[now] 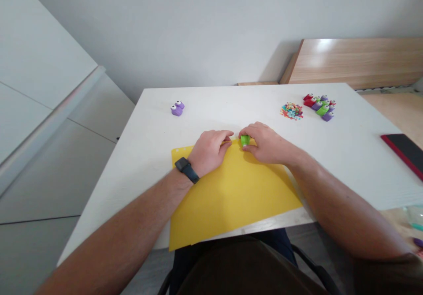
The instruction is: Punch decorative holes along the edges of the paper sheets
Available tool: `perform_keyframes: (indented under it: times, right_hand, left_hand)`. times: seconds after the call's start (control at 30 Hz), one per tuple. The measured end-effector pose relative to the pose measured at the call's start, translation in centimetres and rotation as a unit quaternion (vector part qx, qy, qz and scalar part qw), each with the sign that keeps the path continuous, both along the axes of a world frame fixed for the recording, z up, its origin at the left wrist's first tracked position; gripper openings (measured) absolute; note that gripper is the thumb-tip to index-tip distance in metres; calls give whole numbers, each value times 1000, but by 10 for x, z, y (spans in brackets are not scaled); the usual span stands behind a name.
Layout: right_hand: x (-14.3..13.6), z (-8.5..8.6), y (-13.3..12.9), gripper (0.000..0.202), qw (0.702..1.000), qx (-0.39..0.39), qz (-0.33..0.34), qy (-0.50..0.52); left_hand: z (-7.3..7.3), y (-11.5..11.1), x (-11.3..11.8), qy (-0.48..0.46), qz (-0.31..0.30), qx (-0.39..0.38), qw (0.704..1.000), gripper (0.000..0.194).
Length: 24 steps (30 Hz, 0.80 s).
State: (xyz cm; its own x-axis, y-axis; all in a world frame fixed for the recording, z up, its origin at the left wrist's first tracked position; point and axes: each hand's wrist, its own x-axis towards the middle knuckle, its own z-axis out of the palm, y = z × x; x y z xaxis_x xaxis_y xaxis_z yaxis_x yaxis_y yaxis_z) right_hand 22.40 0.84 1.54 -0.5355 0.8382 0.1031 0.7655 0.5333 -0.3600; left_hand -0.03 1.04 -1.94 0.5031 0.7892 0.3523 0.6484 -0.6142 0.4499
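A large yellow sheet point(228, 202) lies on the white table, its near edge reaching past the table's front. My left hand point(209, 151), with a dark watch on the wrist, pinches the sheet's far edge between thumb and fingers. Just right of it, my right hand point(262, 143) grips a small bright green piece point(245, 140) at that same edge. How the green piece meets the sheet is too small to tell. A few small white spots point(176, 150) show at the sheet's far left corner.
Two purple googly-eyed pieces point(177, 108) stand at the back left. A pile of colourful confetti-like bits point(292, 110) and a cluster of red, green and purple googly-eyed pieces point(322, 107) are at the back right. A dark, red-edged flat object point(405, 151) lies at the right edge.
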Motion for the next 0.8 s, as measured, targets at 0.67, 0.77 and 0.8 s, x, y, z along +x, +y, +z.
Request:
perform_keyframes:
  times: [0.67, 0.77, 0.8]
  right_hand:
    - [-4, -4, 1, 26, 1000, 12, 5, 6]
    - [-5, -3, 1, 26, 1000, 10, 7, 3]
    - [-6, -3, 1, 26, 1000, 10, 6, -1]
  left_hand:
    - [7, -4, 4, 11, -9, 11, 1000, 43]
    - [11, -4, 10, 27, -16, 8, 999, 62]
    - [12, -4, 13, 29, -16, 5, 999, 65]
